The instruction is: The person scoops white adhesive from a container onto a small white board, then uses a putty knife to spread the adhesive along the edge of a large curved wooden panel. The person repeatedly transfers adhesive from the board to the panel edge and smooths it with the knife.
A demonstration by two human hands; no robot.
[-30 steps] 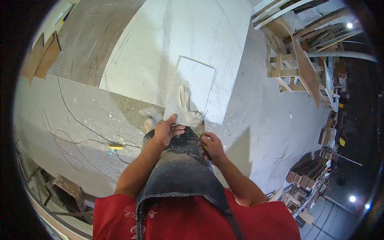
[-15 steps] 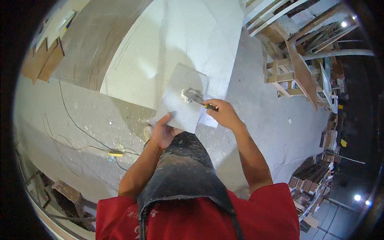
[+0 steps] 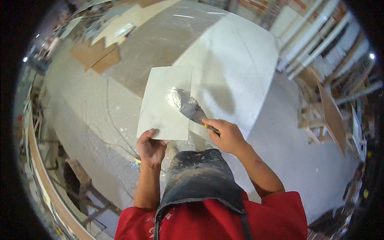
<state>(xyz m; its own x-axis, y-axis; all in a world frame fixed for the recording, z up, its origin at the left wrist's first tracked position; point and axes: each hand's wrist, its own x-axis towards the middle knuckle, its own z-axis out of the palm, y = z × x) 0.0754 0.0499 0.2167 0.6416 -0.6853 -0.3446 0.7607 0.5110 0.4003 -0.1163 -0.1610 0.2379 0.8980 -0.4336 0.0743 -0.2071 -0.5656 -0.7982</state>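
My left hand (image 3: 152, 148) grips the near edge of a flat, pale rectangular board (image 3: 160, 116), thumb on top and the other fingers partly hidden beneath. A heap of white putty (image 3: 176, 97) sits on the board's middle. In my right hand (image 3: 228, 136) is a putty knife (image 3: 195, 111) with a wide grey blade and a black and yellow handle. The blade lies at the right side of the heap, its tip against the putty as far as I can see. Beyond the board spreads a large white panel (image 3: 244, 68).
A grey-brown surface (image 3: 160, 44) adjoins the white panel at the far left, with a brown notched sheet (image 3: 96, 55) beside it. A wooden frame with a leaning brown board (image 3: 332, 116) stands at the right. A cable (image 3: 116, 124) runs along the floor at the left.
My view has swung, so the white panel sits farther right. The small board has turned more upright and leftward. The knife blade has come off the top of the heap to its right side.
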